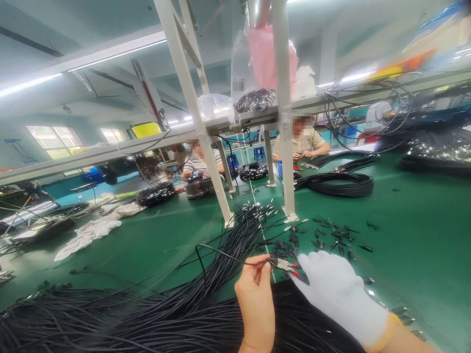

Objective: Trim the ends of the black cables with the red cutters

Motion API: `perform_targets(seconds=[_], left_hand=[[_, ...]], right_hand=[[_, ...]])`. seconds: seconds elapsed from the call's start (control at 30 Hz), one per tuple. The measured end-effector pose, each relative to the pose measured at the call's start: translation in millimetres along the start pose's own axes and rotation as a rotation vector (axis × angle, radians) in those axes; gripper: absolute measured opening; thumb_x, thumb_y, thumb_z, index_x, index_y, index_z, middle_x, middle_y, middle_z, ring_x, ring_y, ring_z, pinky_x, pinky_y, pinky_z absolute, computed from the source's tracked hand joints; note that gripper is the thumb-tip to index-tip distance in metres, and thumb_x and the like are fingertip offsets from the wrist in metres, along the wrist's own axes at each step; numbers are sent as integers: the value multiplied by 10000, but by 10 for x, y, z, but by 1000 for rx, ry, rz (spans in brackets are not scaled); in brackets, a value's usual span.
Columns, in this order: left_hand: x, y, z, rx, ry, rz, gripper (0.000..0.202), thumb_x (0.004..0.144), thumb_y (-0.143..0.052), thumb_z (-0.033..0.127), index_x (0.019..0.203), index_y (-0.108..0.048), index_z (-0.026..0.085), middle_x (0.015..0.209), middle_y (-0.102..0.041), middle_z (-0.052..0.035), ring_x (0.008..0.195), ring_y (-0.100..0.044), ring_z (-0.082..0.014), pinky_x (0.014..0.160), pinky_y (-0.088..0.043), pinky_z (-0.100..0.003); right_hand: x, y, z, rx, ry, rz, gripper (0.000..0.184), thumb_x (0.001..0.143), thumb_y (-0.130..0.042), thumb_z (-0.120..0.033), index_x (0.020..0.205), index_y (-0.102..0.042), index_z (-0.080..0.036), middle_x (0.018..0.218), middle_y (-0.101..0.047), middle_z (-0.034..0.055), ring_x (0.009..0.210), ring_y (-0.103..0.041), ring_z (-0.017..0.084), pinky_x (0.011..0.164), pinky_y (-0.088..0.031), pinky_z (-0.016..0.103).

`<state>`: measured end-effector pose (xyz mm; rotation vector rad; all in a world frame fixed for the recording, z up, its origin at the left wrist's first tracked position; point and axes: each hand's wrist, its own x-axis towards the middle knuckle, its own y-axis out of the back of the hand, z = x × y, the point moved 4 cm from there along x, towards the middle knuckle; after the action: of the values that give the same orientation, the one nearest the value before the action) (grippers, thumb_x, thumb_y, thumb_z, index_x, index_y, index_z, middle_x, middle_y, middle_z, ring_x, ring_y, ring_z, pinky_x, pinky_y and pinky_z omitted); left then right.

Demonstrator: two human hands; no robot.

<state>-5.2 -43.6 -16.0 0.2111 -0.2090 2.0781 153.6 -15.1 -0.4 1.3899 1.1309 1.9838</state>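
Observation:
My bare left hand pinches a black cable near its end. In a white glove with a yellow cuff, my right hand grips a pair of pliers with red on the handles. The plier jaws meet the cable end right at my left fingertips; the exact contact is too small to make out. Beneath and left of my hands lies a thick bundle of black cables. Small black pieces are scattered just beyond the pliers.
White metal posts rise from the green table and carry a shelf holding plastic bags. A coiled black cable lies at the back right. Two people sit across the table. A white cloth rests at left.

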Motion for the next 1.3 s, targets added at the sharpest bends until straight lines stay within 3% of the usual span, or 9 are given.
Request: perform_targets(seconds=[0.13,0.23,0.43,0.57,0.8,1.03,1.3], left_hand=[[-23,23,9,115,-90,8,126,830,-662,244,926,-738,215,934,-753,-82,873,-694,-244,855,-510,-353],[-21,9,21,75,-104,-1,126,827,-683,273,925,-741,217,948,-739,-84,898,-682,-247,884,-498,-358],[126,-32,41,-321,170,-125,238,751,-774,383,823,-686,173,855,-690,-44,811,-655,-191,793,-529,-326],[229,-2,50,-448,373,-231,333,626,-875,347,817,-686,151,763,-646,-12,709,-626,-137,698,-491,-262],[237,-5,58,-453,469,-378,382,614,-890,310,891,-707,121,724,-642,-17,620,-572,-96,621,-428,-225],[213,-13,37,-419,475,-521,349,720,-825,296,1002,-728,115,801,-658,-46,649,-547,-94,644,-406,-232],[240,19,-13,-254,457,-556,505,647,-866,398,1034,-742,97,756,-656,-42,630,-551,-110,629,-380,-255]], right_hand=[[-27,5,-47,-10,-12,45,266,850,-597,-453,710,-619,-228,587,-586,26,523,-572,211,534,-223,309],[-52,-21,-59,-25,-34,47,290,860,-572,-462,695,-605,-226,583,-571,26,512,-558,201,523,-236,306],[-7,-121,49,65,-73,9,262,827,-627,-427,966,-643,-204,814,-616,63,711,-595,229,547,-346,297],[20,-136,147,113,-94,113,317,839,-623,-375,1083,-617,-172,920,-617,88,826,-586,249,604,-420,317],[16,-115,90,149,22,215,422,765,-670,-305,1138,-594,-122,964,-625,115,896,-564,271,713,-484,360],[6,-42,70,113,88,323,469,740,-641,-287,1164,-576,-99,1031,-638,152,946,-564,311,701,-497,394],[-21,29,53,70,88,395,443,750,-560,-244,1180,-558,-141,1040,-662,129,991,-583,288,742,-507,372]])
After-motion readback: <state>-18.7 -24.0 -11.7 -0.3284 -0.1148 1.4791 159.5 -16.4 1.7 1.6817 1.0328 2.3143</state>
